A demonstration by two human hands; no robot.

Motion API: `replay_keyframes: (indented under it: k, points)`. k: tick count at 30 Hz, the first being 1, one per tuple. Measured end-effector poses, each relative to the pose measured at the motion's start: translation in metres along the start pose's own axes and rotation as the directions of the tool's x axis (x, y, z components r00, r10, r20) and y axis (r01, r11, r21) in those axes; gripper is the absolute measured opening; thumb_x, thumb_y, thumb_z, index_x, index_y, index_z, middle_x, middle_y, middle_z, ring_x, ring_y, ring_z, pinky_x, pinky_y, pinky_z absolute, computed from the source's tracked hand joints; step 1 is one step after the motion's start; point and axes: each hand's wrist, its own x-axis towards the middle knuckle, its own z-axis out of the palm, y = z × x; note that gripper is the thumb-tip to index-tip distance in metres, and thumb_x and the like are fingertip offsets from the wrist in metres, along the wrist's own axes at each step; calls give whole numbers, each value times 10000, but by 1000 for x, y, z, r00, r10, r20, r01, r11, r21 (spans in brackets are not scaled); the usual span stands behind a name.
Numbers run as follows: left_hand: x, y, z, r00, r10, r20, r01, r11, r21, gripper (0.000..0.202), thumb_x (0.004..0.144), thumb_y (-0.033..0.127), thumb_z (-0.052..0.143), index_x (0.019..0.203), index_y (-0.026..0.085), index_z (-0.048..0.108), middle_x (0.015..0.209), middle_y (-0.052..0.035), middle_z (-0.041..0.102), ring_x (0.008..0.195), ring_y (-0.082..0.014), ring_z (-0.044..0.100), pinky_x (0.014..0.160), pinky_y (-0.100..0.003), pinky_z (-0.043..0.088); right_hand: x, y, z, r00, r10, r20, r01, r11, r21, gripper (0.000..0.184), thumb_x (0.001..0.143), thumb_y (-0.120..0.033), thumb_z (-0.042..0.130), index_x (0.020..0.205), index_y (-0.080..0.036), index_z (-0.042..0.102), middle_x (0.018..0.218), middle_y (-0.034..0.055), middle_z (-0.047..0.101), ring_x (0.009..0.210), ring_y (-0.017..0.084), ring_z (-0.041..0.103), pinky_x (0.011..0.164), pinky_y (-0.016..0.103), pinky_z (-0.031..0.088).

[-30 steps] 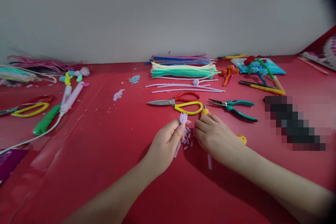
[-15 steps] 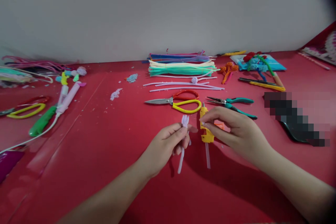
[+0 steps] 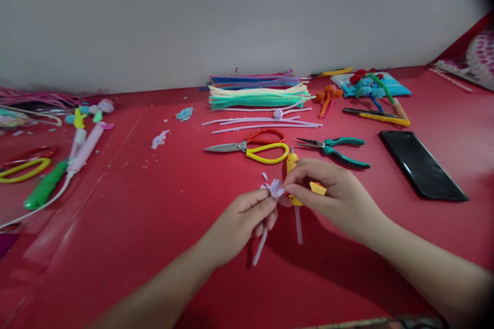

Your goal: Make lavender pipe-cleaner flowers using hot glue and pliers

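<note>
My left hand [image 3: 245,218] is closed on a lilac pipe-cleaner flower [image 3: 275,188], its fringed head spread above the thumb and its stem [image 3: 260,250] slanting down below the fingers. At the right edge of that head, the thumb and forefinger of my right hand [image 3: 334,187] pinch a petal tip. A small lilac piece [image 3: 264,176] shows just above the flower. Partly hidden behind my right fingers lies a yellow glue gun [image 3: 292,161], with a clear glue stick [image 3: 298,226] poking out toward me.
Beyond my hands lie red-and-yellow scissors [image 3: 267,153] and teal-handled pliers [image 3: 335,145]. Farther back are lilac pipe cleaners [image 3: 266,126] and bundled green ones [image 3: 258,99]. A phone [image 3: 422,164] rests at right. At left are a pink corded tool [image 3: 88,146] and other scissors [image 3: 27,169].
My right hand has come left from above the glue gun to the flower. The flower head, upright and bunched before, is now spread out. The whole view has shifted slightly.
</note>
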Motion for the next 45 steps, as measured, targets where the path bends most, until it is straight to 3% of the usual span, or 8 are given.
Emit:
replay_keyframes:
  k: [15,30,45]
  points:
    - [-1,1,1,1000,11,17,-12,999,37,324,913,338,440,641,174,505,563,47,439,478,-81,332,455,-207,257,-3,4,3,976,-217,-20,201,933,-297,90,857,-125,530,847,-189,592,736,11,596,694,126,526,647,253,435]
    - [0,1,1,999,54,0,-54,997,53,298,912,337,430,670,170,481,582,52,443,491,-76,339,473,-195,279,-9,9,13,898,-433,-75,346,804,-484,125,849,-137,568,969,-170,572,843,49,603,752,148,556,679,289,483]
    - [-1,-1,-1,997,74,12,-75,994,77,301,934,321,404,684,171,477,586,60,434,496,-72,341,469,-195,271,-10,11,15,906,-417,-76,326,801,-502,127,848,-129,567,974,-142,577,849,53,610,753,147,575,675,282,487]
